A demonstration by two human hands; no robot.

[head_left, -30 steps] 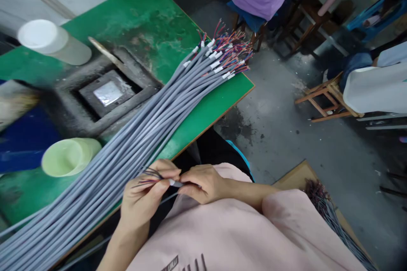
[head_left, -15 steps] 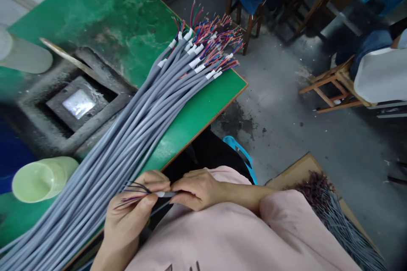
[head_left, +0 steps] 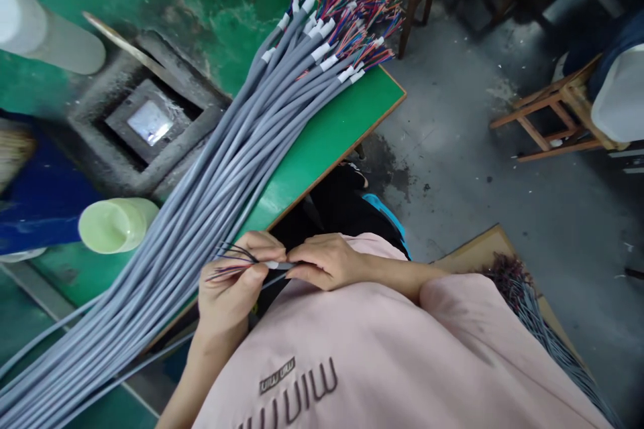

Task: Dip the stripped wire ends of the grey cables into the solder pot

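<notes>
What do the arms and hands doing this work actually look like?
They're human: the left hand and right hand are bare and ungloved, with no watch visible. The right forearm emerges from a short, pale pink fabric sleeve; no left sleeve is visible. The matching pale pink shirt has dark lettering.

Tally, green table (head_left: 342,127): two hands, left hand (head_left: 231,285) and right hand (head_left: 329,261); one grey cable (head_left: 281,266) between.
On table: one cable bundle (head_left: 216,174), too overlapped to number; one pale-green cup (head_left: 118,224), one jar (head_left: 60,37), one solder pot (head_left: 121,122), one stick (head_left: 125,47). Right of table: at least two wooden stools (head_left: 581,104), one cardboard sheet (head_left: 473,248), one thinner bundle (head_left: 548,328).
</notes>
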